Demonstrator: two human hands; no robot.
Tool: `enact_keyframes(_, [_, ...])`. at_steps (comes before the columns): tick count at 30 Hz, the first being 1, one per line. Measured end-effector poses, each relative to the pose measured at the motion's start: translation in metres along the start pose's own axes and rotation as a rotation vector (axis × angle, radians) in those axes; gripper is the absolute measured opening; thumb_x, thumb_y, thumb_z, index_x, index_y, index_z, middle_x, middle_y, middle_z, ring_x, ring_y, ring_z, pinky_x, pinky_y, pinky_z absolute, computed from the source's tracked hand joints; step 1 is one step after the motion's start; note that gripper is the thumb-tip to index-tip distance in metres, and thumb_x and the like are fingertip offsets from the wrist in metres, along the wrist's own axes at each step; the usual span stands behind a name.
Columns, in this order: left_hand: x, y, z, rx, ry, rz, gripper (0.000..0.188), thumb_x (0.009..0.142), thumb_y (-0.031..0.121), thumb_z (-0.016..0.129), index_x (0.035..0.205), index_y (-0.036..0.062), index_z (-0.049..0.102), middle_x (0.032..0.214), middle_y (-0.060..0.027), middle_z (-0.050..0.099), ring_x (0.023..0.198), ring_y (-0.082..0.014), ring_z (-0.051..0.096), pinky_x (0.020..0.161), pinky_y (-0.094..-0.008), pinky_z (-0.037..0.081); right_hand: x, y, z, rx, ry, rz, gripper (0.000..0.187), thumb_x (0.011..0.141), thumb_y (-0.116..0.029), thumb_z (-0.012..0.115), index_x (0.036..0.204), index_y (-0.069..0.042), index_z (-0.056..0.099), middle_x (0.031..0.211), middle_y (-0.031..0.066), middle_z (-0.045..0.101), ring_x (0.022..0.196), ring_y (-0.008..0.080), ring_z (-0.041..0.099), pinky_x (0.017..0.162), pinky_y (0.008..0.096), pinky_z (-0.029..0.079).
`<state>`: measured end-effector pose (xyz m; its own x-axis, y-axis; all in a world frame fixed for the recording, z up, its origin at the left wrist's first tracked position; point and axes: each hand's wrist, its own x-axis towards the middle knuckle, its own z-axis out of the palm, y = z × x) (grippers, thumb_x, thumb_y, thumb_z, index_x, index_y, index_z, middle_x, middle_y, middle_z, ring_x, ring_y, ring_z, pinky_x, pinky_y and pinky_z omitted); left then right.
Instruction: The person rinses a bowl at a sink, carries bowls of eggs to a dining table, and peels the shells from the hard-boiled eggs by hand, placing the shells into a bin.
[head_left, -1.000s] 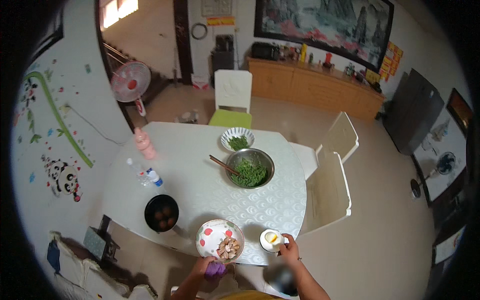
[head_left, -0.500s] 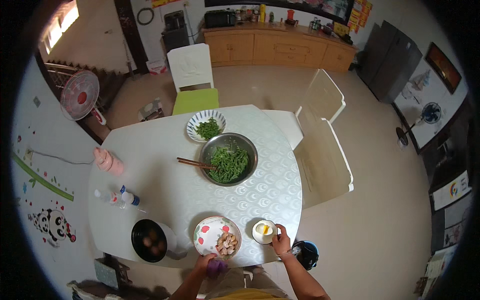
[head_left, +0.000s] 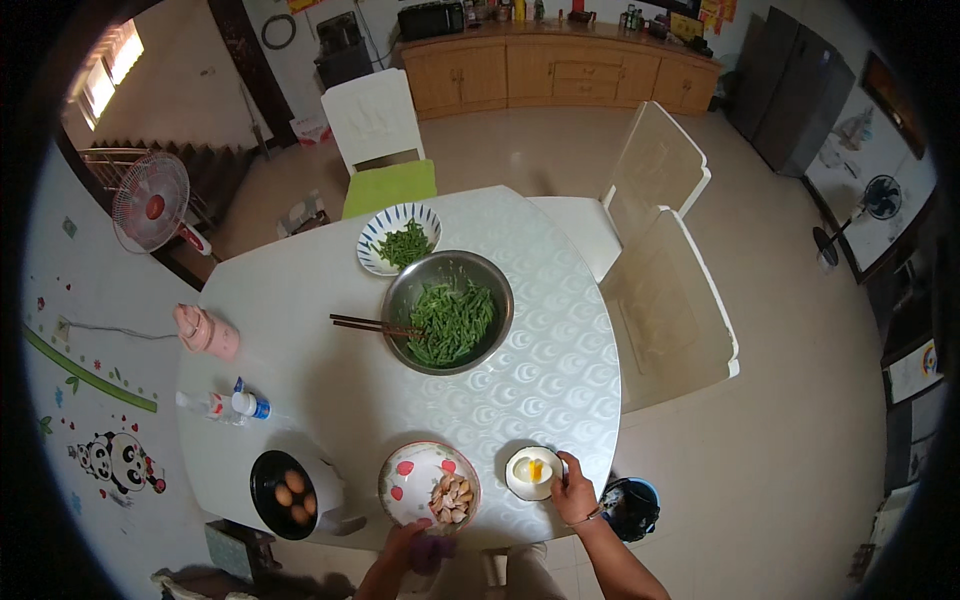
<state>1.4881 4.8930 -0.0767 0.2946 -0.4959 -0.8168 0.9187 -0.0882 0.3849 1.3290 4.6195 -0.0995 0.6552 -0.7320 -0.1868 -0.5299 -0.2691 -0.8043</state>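
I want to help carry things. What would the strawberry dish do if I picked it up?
The strawberry dish looks like glazed ceramic, so it's probably stiff and breakable. Its garlic cloves lie loose toward one side, so they might slide and that side could feel heavier.

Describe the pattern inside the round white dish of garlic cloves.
Red strawberry-like motifs dot the dish; see head view.

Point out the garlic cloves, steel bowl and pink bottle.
Garlic cloves [head_left: 452, 497], head view: middle of the pile.
Steel bowl [head_left: 399, 297], head view: bare inner wall.
Pink bottle [head_left: 210, 332], head view: side of its body.
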Motion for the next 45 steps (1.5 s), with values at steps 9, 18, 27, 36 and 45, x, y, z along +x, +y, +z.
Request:
enact_keyframes(9, [-0.004, 0.003, 0.005, -0.129, -0.083, -0.075, 0.040, 0.083, 0.026, 0.057, 0.111, -0.0009, 0.051, 0.090, -0.0212, 0.062, 0.071, -0.0306, 0.062, 0.061, -0.0424, 0.052, 0.002, -0.024, -0.016, -0.037, -0.078, 0.085, 0.050, 0.082, -0.009, 0.059, 0.129, -0.008, 0.042, 0.057, 0.0120, 0.055, 0.047, 0.0204, 0.055, 0.049, 0.0301, 0.044])
enact_keyframes(18, [0.004, -0.007, -0.027, -0.106, -0.265, 0.030, 0.048, 0.082, 0.022, 0.059, 0.120, -0.0033, 0.043, 0.096, -0.0162, 0.061, 0.074, -0.0270, 0.062, 0.063, -0.0411, 0.053, -0.016, -0.021, 0.001, -0.129, -0.009, 0.014, 0.058, 0.080, -0.005, 0.056, 0.135, -0.004, 0.035, 0.059, 0.0140, 0.055, 0.051, 0.0249, 0.055, 0.051, 0.0327, 0.043])
enact_keyframes(27, [0.016, -0.033, -0.079, 0.024, -0.360, 0.073, 0.035, 0.093, 0.028, 0.042, 0.105, -0.0028, 0.055, 0.088, -0.0109, 0.061, 0.079, -0.0207, 0.061, 0.072, -0.0311, 0.050, -0.040, 0.002, 0.026, -0.067, 0.219, -0.162, 0.059, 0.084, -0.008, 0.053, 0.138, -0.007, 0.030, 0.060, 0.0100, 0.057, 0.050, 0.0160, 0.053, 0.051, 0.0297, 0.044])
enact_keyframes(36, [-0.002, -0.030, -0.069, -0.202, -0.645, 0.235, 0.028, 0.086, 0.026, 0.048, 0.098, 0.0020, 0.059, 0.100, -0.0161, 0.063, 0.097, -0.0343, 0.059, 0.090, -0.0511, 0.044, -0.034, 0.019, 0.037, -0.087, 0.218, -0.157, 0.068, 0.082, -0.027, 0.058, 0.139, -0.008, 0.026, 0.094, 0.0254, 0.063, 0.088, 0.0383, 0.062, 0.077, 0.0423, 0.049])
enact_keyframes(45, [0.003, -0.051, -0.083, -0.257, -0.457, 0.384, 0.025, 0.089, 0.025, 0.047, 0.097, 0.0042, 0.058, 0.098, -0.0124, 0.062, 0.094, -0.0294, 0.059, 0.088, -0.0457, 0.046, -0.100, 0.016, 0.059, 0.031, 0.423, -0.340, 0.049, 0.082, -0.020, 0.060, 0.126, -0.004, 0.045, 0.064, 0.0147, 0.061, 0.059, 0.0272, 0.062, 0.056, 0.0370, 0.049])
